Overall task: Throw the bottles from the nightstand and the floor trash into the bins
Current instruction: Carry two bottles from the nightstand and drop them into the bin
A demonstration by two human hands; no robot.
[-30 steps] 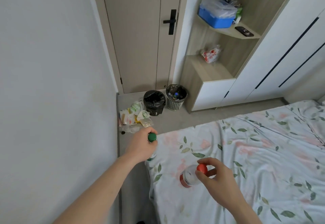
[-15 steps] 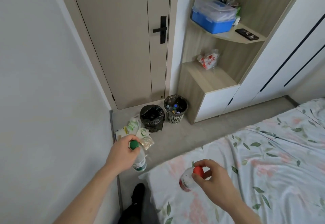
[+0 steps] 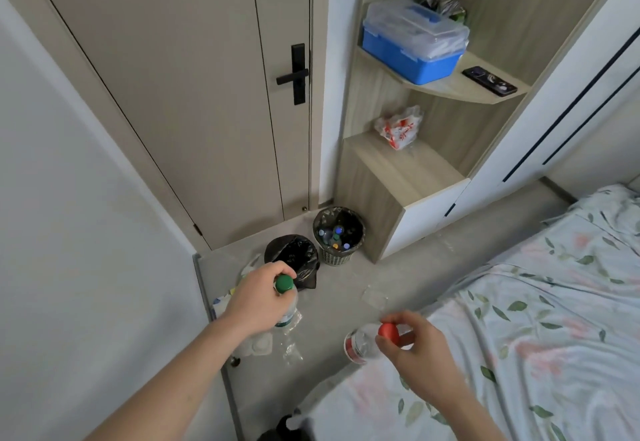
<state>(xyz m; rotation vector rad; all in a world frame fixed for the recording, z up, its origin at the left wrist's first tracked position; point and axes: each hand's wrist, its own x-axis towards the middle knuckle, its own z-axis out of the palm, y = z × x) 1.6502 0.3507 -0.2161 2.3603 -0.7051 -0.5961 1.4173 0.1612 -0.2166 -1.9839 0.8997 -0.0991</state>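
My left hand grips a clear bottle with a green cap by its neck, hanging over the floor. My right hand pinches the red cap of a second clear bottle with a red label. Ahead stand two bins by the door: one lined with a black bag, and a grey mesh basket holding several bottles. Floor trash, clear wrappers and packets, lies beside the wall, partly hidden under my left hand.
A bed with a floral sheet fills the right side, leaving a narrow floor strip by the white wall. A closed door with a black handle is behind the bins. Wooden shelves hold a blue box, a phone and a plastic bag.
The view has moved forward along the bed toward the bins, which are now closer. Both hands still hold their bottles, now over the floor instead of the bed edge.
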